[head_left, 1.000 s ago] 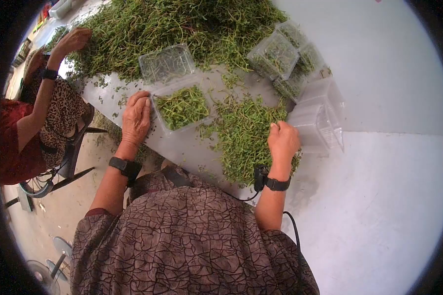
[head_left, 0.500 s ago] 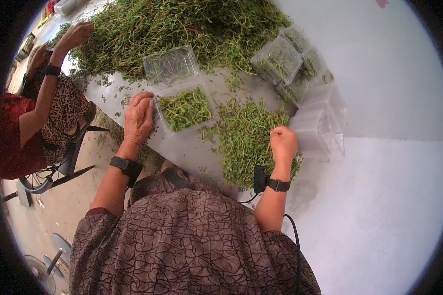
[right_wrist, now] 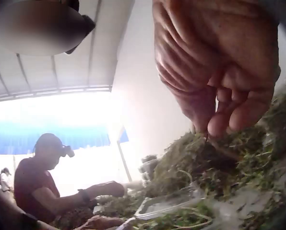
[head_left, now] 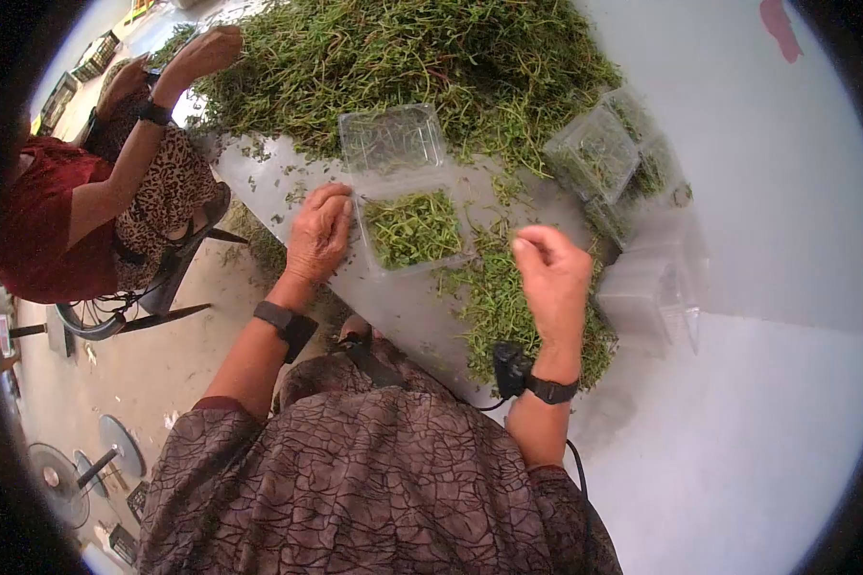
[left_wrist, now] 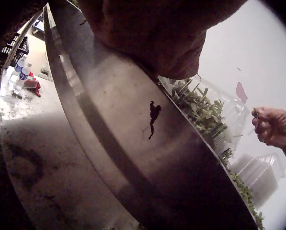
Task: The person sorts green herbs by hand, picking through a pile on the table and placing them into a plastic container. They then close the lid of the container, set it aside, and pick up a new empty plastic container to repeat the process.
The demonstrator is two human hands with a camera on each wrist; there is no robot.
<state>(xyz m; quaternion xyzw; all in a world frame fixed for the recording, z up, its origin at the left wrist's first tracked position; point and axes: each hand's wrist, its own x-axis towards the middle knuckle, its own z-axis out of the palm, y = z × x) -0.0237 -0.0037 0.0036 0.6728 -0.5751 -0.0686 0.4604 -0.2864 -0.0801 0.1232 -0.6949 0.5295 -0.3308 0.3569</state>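
Note:
In the head view the left hand rests with bent fingers against the left rim of a clear hinged container. Leafy green stems lie in its base, and its lid is folded back. The right hand is raised over a small pile of greens, right of the container. Its thumb and fingertips pinch a tiny green piece, visible in the left wrist view. In the right wrist view the right hand hangs above the greens, fingertips together.
A large heap of greens covers the back of the table. Filled clear boxes are stacked at the right, beside nested clear containers. Another person sits at the left, an arm reaching to the heap.
The right hand has lifted off the small pile and moved toward the container. The left hand has stayed at the container's rim. The head view has shifted, moving the table scene rightward.

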